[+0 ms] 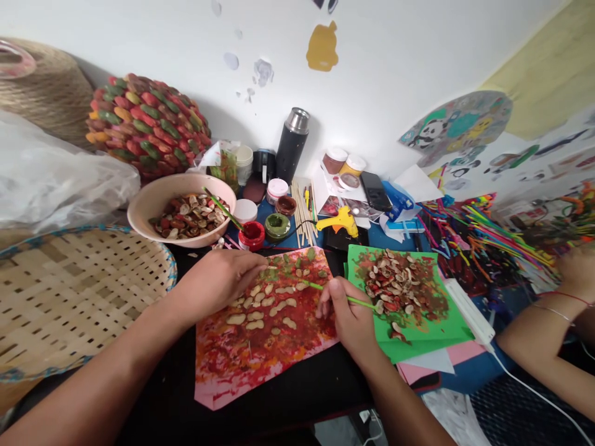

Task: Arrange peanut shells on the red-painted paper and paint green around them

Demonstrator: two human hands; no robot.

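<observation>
My right hand (348, 313) grips a thin green paintbrush (361, 303), its tip near the unpainted peanut shells. My left hand (229, 272) is closed in a pinch over the upper part of the paint-smeared pink sheet (223, 365); what its fingertips hold is too small to make out. Several pale peanut shells (255, 316) lie on this sheet between my hands. Green-painted shells (310, 254) lie at its far edge. Behind the sheet stand an open jar of green paint (277, 225) and one of red paint (251, 235), with another brush (218, 204) in the red.
Left are a bowl of shells (139, 214) and a woven basket (79, 297). Painted shells (395, 282) cover a green sheet (385, 347). A yellow glue gun (341, 222), black thermos (292, 145) and wooden sticks (304, 214) stand behind. Another person's arm (543, 328) is at right.
</observation>
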